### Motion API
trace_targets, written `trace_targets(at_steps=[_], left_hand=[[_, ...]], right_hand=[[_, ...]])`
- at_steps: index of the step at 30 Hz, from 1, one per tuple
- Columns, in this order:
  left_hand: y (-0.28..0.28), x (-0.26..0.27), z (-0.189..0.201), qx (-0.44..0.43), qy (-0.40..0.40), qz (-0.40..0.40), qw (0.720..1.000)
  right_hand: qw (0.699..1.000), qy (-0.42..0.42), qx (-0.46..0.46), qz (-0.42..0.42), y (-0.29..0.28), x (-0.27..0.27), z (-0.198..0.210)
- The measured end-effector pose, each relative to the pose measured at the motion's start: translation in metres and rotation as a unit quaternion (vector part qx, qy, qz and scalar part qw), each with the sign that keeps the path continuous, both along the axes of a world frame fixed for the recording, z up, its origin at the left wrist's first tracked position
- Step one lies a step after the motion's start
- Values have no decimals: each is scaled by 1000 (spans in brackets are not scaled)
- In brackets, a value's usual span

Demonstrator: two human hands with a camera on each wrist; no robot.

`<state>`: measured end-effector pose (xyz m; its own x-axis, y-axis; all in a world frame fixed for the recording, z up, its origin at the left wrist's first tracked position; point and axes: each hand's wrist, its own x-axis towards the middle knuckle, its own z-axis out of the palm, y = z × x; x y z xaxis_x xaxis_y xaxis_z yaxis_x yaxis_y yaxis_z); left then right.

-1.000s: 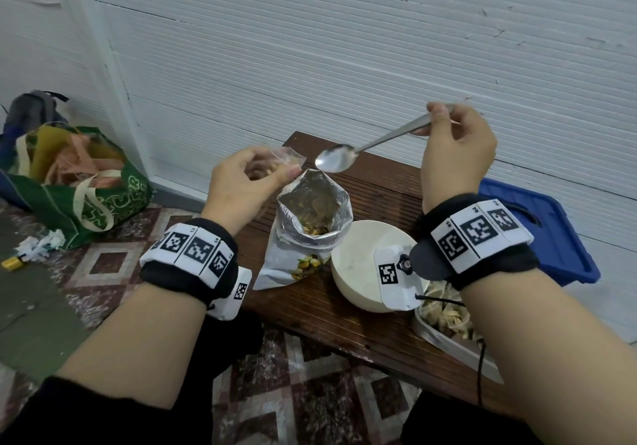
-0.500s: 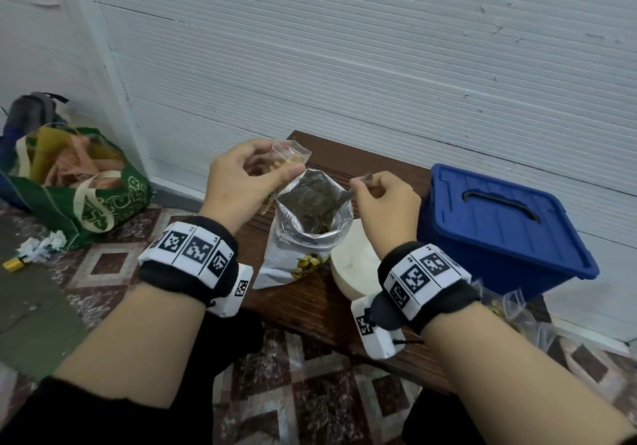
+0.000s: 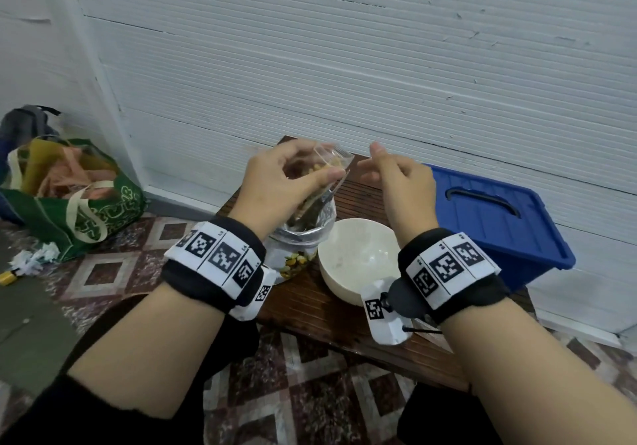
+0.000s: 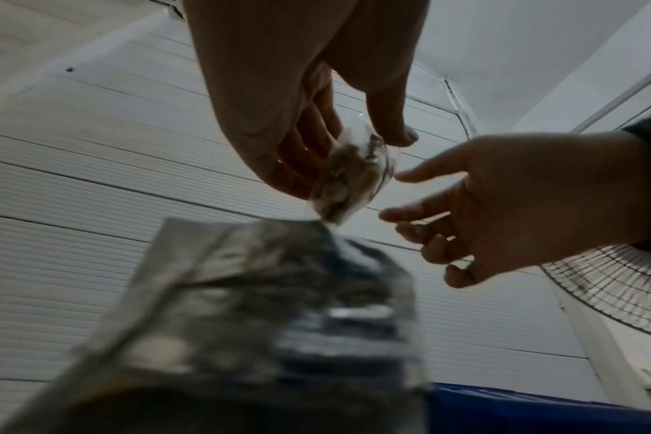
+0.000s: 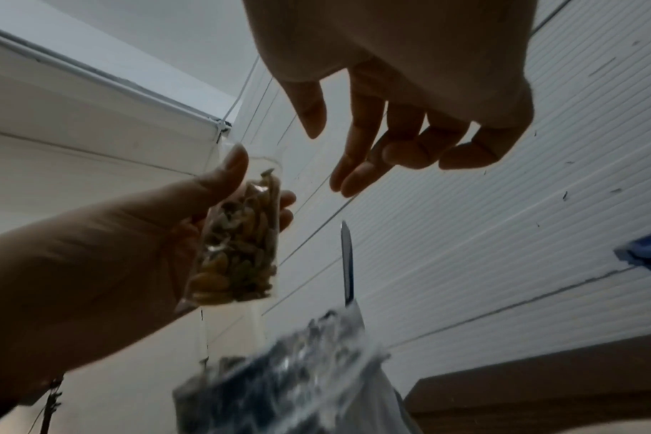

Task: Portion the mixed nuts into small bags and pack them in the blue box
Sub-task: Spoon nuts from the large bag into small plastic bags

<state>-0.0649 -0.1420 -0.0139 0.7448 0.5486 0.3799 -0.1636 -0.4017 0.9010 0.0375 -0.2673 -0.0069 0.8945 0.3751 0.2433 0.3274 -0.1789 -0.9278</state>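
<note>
Right wrist view: your left hand [image 5: 138, 235] pinches the filled small bag [image 5: 238, 249] above the foil pouch [image 5: 279, 381]; your right hand [image 5: 398, 117], fingers loosely spread and empty, reaches beside it. A careless grab may spill nuts from the unsealed mouth.

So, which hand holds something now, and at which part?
The left hand pinches the small clear plastic bag of mixed nuts by its upper sides; the right hand holds nothing.

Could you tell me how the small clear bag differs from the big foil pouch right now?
The small bag is clear and held up by the left hand; the foil pouch is silvery, larger and stands on the table. The pouch holds a spoon; the bag doesn't. Both are open-topped and contain nuts.
</note>
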Motion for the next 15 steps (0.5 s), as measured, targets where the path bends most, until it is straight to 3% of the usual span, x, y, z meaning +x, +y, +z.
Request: trace_targets(at_steps=[6, 15], left_hand=[[-43, 20, -5, -6, -36, -22, 999], [-101, 42, -27, 17, 20, -127, 992]], right_hand=[[998, 31, -13, 53, -40, 8, 18], [997, 10, -71, -4, -109, 15, 10]])
